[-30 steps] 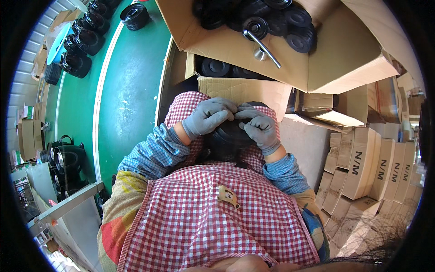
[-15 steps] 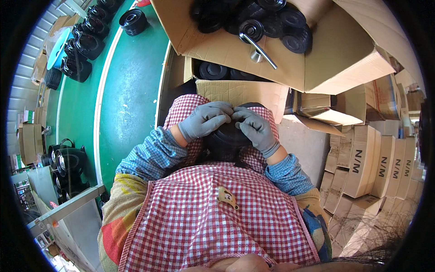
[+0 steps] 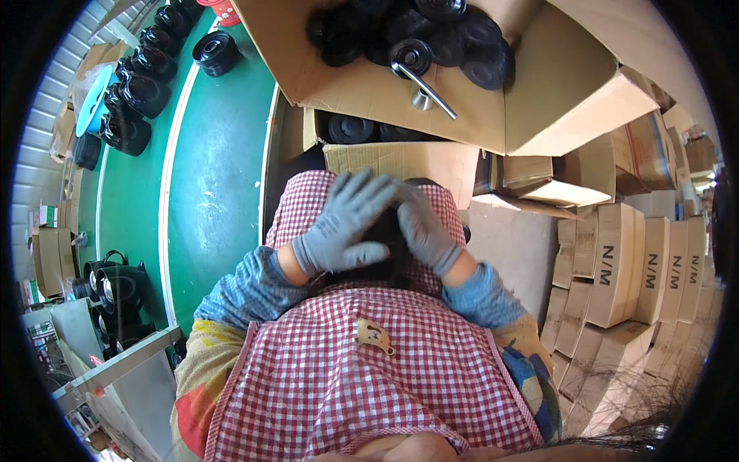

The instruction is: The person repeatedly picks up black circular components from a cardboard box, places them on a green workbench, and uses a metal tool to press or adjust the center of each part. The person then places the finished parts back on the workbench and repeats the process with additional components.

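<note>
My left hand [image 3: 346, 225] and my right hand [image 3: 422, 229], both in grey gloves, lie side by side over a black round part [image 3: 382, 254] that rests on my lap, on the red-and-white checked apron [image 3: 369, 369]. The left fingers are spread across its top; the right hand cups its right side. Most of the part is hidden under the hands. Just beyond the hands stands a low cardboard box [image 3: 400, 158] with more black parts in it.
A large open cardboard box [image 3: 462, 100] of black round parts [image 3: 431, 31] with a metal tool [image 3: 423, 86] sits ahead. A green conveyor belt [image 3: 208, 185] at left carries black parts [image 3: 131, 100]. Folded cartons [image 3: 623, 262] are stacked at right.
Both hands have shifted from pinching at the part's top edge to lying flatter over it, the left fingers spreading wider.
</note>
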